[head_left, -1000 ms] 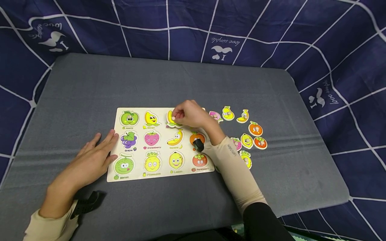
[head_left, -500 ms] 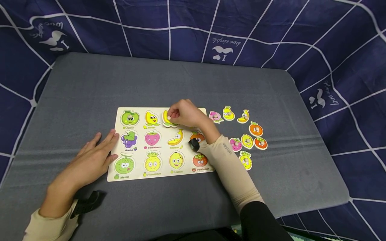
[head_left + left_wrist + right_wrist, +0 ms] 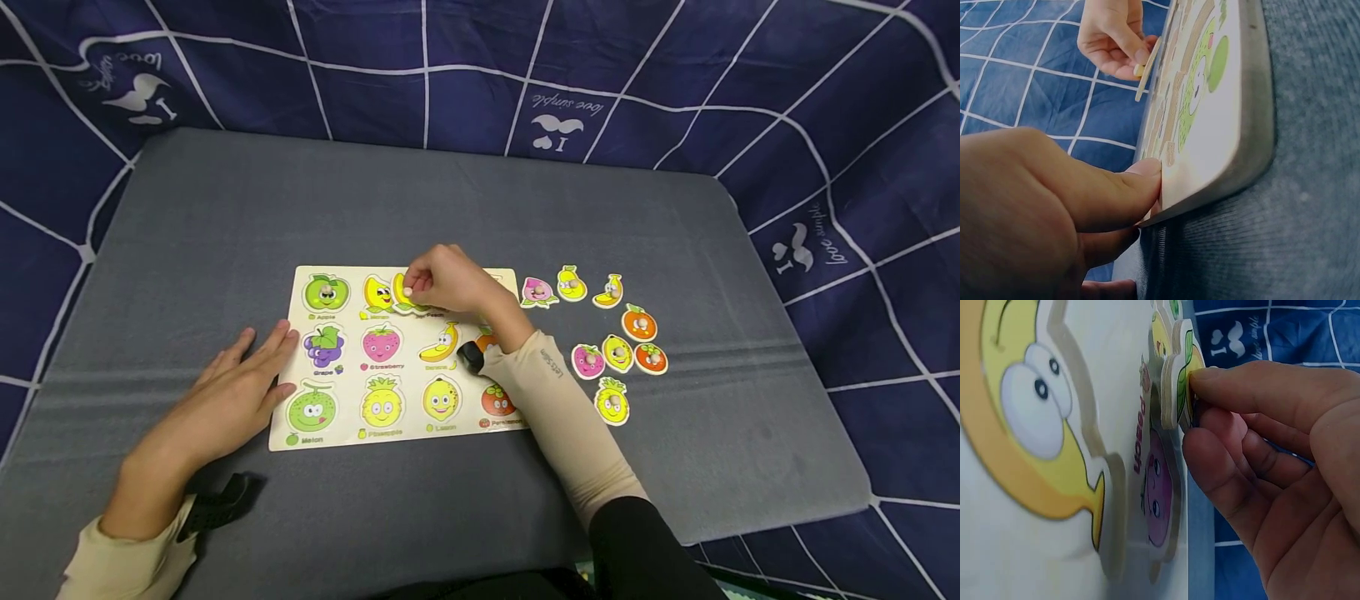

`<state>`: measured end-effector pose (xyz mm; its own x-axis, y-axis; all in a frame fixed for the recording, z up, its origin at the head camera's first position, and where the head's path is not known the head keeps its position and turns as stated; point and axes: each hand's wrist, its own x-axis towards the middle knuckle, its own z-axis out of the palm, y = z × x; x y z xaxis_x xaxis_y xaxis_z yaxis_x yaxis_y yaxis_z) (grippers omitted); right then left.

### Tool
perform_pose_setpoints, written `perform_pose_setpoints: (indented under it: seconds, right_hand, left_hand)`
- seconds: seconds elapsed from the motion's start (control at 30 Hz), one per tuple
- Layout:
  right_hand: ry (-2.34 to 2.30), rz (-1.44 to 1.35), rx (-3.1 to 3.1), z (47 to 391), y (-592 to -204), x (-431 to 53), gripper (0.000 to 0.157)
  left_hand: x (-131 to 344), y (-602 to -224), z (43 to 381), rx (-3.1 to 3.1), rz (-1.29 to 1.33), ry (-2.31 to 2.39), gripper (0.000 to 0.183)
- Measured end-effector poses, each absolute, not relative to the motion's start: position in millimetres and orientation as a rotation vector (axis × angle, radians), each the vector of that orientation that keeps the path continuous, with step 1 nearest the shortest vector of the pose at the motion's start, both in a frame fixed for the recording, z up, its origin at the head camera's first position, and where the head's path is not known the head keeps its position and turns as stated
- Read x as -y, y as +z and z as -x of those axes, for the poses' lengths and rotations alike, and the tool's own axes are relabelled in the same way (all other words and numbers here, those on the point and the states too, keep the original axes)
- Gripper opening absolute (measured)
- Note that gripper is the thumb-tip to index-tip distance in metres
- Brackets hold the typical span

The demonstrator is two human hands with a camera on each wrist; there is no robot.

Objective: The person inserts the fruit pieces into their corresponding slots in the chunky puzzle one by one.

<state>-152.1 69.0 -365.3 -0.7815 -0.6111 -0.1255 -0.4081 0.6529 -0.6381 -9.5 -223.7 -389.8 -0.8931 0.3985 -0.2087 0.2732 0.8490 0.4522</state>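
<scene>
A pale wooden fruit puzzle board lies on the grey surface. My right hand pinches the small knob of a yellow mango puzzle piece. That piece is raised off the board, between the printed mango recess and the peach recess. In the right wrist view the mango piece stands apart from the board, thumb and finger at its knob side. My left hand rests at the board's left edge with fingers extended, its thumb touching the rim. A green apple piece with a knob sits in the board.
Right of the board lie loose knobbed pieces: a peach, a pear, a banana, an orange, a persimmon, a lemon, a strawberry and a pineapple. A blue checked cloth surrounds the surface.
My right hand has moved left over the board, carrying the mango piece from the peach recess toward the mango recess. The left hand stays at the board's edge.
</scene>
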Motion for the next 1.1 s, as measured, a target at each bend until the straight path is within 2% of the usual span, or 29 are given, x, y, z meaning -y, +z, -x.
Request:
perform_pose_setpoints:
  seconds: [1.1]
  right_hand:
    - [-0.877,0.889,-2.496,160,-371,-39,0.004]
  left_hand:
    - [223,-389,9,-2.734,-0.504,0.588,0.068]
